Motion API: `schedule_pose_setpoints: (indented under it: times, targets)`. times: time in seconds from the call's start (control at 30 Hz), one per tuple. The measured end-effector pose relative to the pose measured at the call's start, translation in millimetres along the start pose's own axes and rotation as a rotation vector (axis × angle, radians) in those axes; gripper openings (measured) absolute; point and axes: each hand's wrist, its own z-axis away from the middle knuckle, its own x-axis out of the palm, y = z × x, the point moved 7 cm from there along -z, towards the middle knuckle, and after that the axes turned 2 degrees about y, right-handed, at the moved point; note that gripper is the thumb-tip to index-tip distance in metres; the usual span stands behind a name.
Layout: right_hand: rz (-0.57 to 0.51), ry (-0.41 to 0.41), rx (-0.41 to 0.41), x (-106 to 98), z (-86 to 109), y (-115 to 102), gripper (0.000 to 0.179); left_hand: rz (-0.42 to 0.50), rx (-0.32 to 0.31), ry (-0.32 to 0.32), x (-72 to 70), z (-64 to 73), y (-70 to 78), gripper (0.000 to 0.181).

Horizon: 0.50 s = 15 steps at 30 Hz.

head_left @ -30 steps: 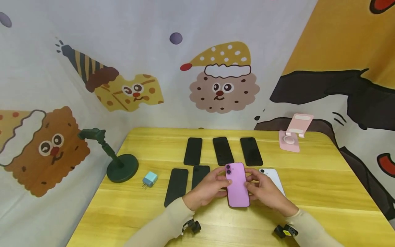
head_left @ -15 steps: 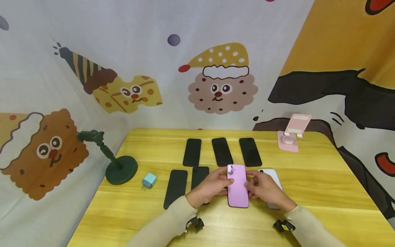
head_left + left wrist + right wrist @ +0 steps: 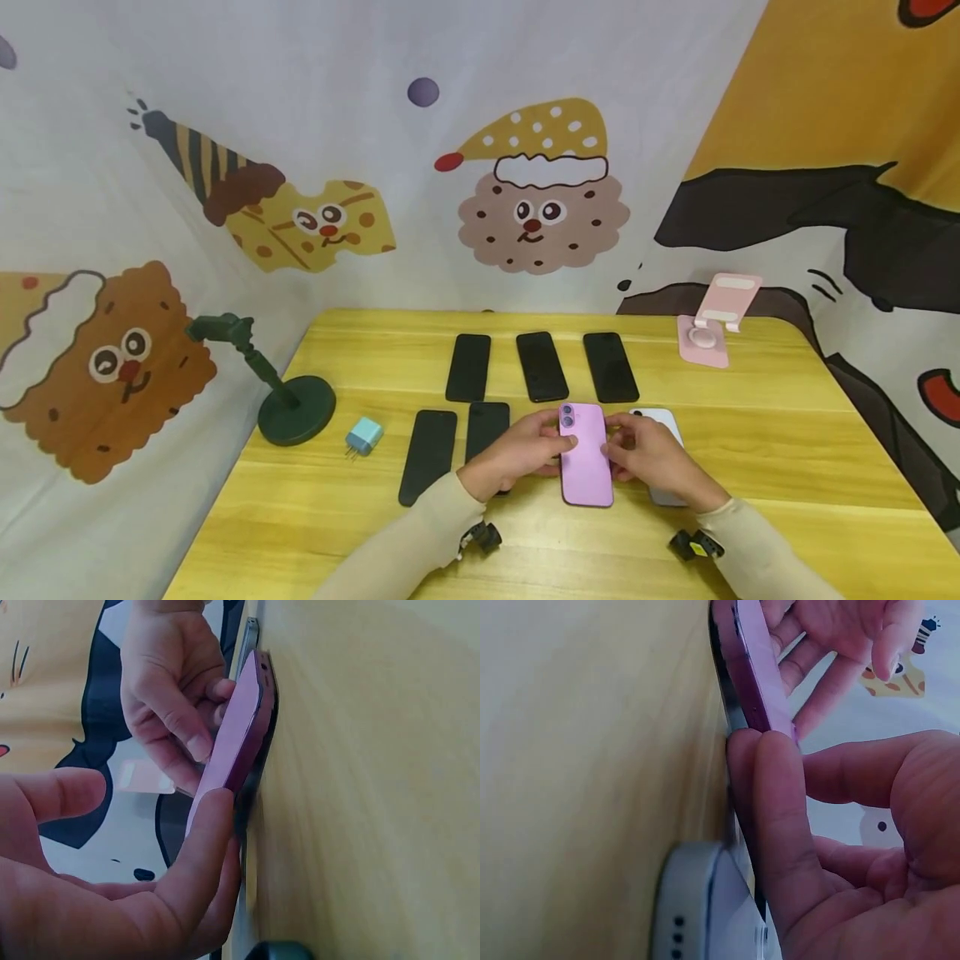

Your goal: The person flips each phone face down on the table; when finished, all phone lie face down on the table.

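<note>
A pink phone (image 3: 587, 467), back side up with its camera lenses at the upper left corner, lies between my two hands near the front of the table. Whether it rests fully on the wood is hard to tell. My left hand (image 3: 522, 456) touches its left edge with the fingers; in the left wrist view the left thumb (image 3: 64, 793) stands away from it. Along the opposite edge, extended fingers (image 3: 778, 825) of my right hand (image 3: 648, 454) press against the phone, thumb close by. Partly hidden behind that hand is a white phone (image 3: 671, 425).
Several black phones lie face up: one row (image 3: 542, 367) at the back, others (image 3: 429, 457) left of my left hand. At the left stand a green desk stand (image 3: 297, 410) and a blue charger plug (image 3: 364, 436). A pink phone stand (image 3: 703, 337) is at the back right.
The pink phone has shifted slightly right and towards the table's front, both hands moving along with it. More of the white phone shows than a second ago. The other things stay put.
</note>
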Motion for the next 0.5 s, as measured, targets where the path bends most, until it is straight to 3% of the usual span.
schedule_pose_setpoints:
  times: [0.23,0.5]
  targets:
    - [0.003,-0.005,-0.016,-2.0,-0.8,3.1,0.048,-0.068,-0.016,-0.001,-2.9,-1.9,-4.8,0.06]
    - [-0.007,-0.024,-0.006,-2.1,-1.5,7.3,0.051,-0.064,-0.024,-0.019,-4.6,-2.4,-9.1,0.058]
